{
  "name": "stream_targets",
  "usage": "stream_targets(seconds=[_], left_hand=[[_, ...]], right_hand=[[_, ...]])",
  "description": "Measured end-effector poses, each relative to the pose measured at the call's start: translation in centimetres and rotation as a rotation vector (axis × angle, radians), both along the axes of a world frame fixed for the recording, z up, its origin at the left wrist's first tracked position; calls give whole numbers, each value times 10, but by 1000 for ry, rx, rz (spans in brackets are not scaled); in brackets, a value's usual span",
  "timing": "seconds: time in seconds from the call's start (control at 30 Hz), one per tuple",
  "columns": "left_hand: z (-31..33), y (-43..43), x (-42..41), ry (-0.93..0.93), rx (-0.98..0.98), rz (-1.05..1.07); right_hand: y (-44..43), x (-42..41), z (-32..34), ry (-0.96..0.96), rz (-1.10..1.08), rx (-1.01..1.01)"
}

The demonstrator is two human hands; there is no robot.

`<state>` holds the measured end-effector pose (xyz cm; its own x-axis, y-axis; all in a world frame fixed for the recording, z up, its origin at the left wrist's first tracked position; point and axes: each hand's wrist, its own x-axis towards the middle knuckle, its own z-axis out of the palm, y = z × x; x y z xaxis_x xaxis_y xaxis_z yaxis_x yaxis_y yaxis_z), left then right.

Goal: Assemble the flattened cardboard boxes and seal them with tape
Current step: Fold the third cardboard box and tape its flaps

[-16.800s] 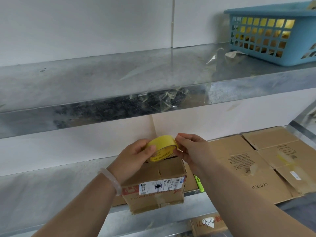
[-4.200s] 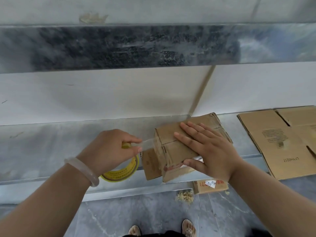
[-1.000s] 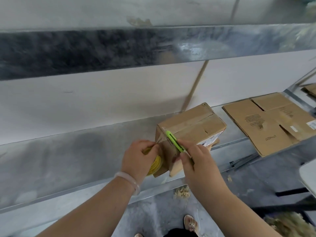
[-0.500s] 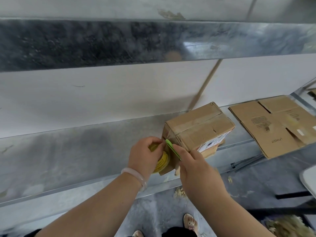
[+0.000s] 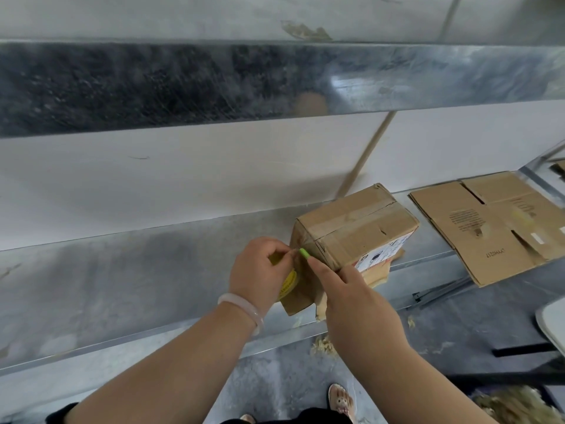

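Left grip (image 5: 260,270) is holding the yellow tape roll (image 5: 289,282) left of the brown cardboard box (image 5: 357,228); right grip (image 5: 357,304) is clasping a green cutter (image 5: 304,253) (tip between them).

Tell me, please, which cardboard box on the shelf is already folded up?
The left box: it stands folded into shape, taped along its top, while the cardboard to its right lies flat.

Two bare forearms slanting up from the lower edge toward mid-frame, left hand (image 5: 260,270) knuckles up, fingers curled round a yellow tape roll (image 5: 289,283), right hand (image 5: 351,296) just beside it, gripping a green cutter (image 5: 304,253), forefinger extended along it
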<state>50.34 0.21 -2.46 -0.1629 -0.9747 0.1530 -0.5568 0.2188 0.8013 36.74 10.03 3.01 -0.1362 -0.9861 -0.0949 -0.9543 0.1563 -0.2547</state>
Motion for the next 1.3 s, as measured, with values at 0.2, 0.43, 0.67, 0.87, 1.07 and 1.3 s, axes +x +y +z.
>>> stream_targets(seconds=[0.2,0.43,0.67,0.87,1.07,1.3], left_hand=[[4,0,-3,-19,7,-30],[-2,15,11,-11,21,7],[12,9,3,-12,25,-11],[58,10,-23,151,86,-94],[86,7,-61,129,395,-277],[78,26,-102,228,537,-171]], right_hand=[[-7,4,-1,32,15,0],[-15,-27,-12,32,-10,62],[-10,-38,-13,-130,111,-264],[-7,-98,3,-341,-184,-649],[-32,-196,23,-674,-568,-607],[-78,-234,-11,-1081,-505,-165]])
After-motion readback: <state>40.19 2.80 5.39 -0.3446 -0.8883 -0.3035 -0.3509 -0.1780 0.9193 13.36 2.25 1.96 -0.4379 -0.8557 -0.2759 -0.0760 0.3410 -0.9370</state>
